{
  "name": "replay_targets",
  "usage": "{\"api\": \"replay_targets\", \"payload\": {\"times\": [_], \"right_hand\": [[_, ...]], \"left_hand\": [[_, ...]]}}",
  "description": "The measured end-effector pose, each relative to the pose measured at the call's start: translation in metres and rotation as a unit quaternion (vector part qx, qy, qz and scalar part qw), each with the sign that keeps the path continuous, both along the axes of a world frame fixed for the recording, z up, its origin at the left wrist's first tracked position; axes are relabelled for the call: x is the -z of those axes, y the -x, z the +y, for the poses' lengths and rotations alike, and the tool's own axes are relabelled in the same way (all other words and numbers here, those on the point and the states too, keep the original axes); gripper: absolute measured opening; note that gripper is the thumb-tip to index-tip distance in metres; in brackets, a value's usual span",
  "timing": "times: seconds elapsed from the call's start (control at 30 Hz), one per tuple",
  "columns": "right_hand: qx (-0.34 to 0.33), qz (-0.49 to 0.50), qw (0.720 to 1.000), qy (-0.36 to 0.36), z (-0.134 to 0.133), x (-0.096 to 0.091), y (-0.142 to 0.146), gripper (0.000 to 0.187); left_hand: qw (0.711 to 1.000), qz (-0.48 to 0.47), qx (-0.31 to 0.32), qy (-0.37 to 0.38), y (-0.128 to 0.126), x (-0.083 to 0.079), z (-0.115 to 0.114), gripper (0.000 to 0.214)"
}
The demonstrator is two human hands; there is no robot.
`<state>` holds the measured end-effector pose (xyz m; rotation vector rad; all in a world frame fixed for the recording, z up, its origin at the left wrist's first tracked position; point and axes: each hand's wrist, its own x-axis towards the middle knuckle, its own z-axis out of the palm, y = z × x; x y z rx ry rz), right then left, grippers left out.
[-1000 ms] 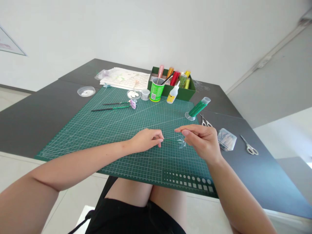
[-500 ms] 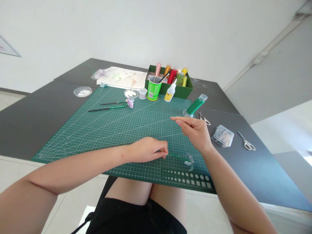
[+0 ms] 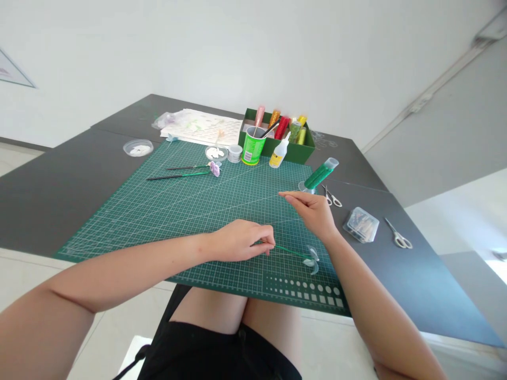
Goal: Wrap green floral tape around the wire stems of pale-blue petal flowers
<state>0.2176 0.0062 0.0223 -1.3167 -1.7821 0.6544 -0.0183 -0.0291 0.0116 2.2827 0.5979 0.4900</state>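
My left hand rests on the green cutting mat, fingertips pinched on the thin green stem of a small pale flower. The flower head lies on the mat to the right of that hand, near the mat's front edge. My right hand hovers just behind the flower with its fingers stretched out to the left and nothing visible in them. It is apart from the stem.
Behind my right hand stand a tilted green glitter tube and small scissors. A clear plastic box and more scissors lie at right. At the back are a green cup, glue bottle, box of glitter tubes, and stemmed flowers.
My left hand has lowered the flower to the mat near the front edge. My right hand let go of the flower head and lifted away behind it.
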Motion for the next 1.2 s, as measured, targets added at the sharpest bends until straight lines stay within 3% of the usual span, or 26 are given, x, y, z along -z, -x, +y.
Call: {"api": "replay_targets", "payload": {"times": [0.37,0.57,0.77,0.87,1.0,1.1,1.2], "right_hand": [[0.024,0.03,0.999,-0.021,-0.008,-0.007,-0.002,0.028],[-0.024,-0.001,1.0,-0.008,0.001,0.002,-0.002,0.025],[-0.084,-0.064,0.994,0.036,0.01,0.014,-0.01,0.026],[-0.106,-0.084,0.989,0.063,0.013,0.02,-0.013,0.029],[-0.13,-0.106,0.981,0.101,0.012,0.022,-0.011,0.029],[-0.165,-0.133,0.969,0.13,0.008,0.018,-0.008,0.03],[-0.203,-0.156,0.95,0.176,0.003,0.012,-0.006,0.034]], "left_hand": [[0.998,-0.009,-0.003,0.061,-0.002,-0.002,0.001,0.009],[1.0,-0.003,-0.005,0.009,0.0,-0.003,-0.001,0.008],[0.991,-0.006,-0.034,-0.132,0.003,0.003,-0.001,0.01],[0.985,-0.036,-0.057,-0.161,0.004,0.004,-0.002,0.015],[0.976,-0.136,-0.154,-0.068,0.005,0.0,-0.001,0.014],[0.948,-0.21,-0.24,0.019,0.006,-0.002,0.008,0.013],[0.927,-0.23,-0.293,0.052,0.009,0.0,0.023,0.016]]}}
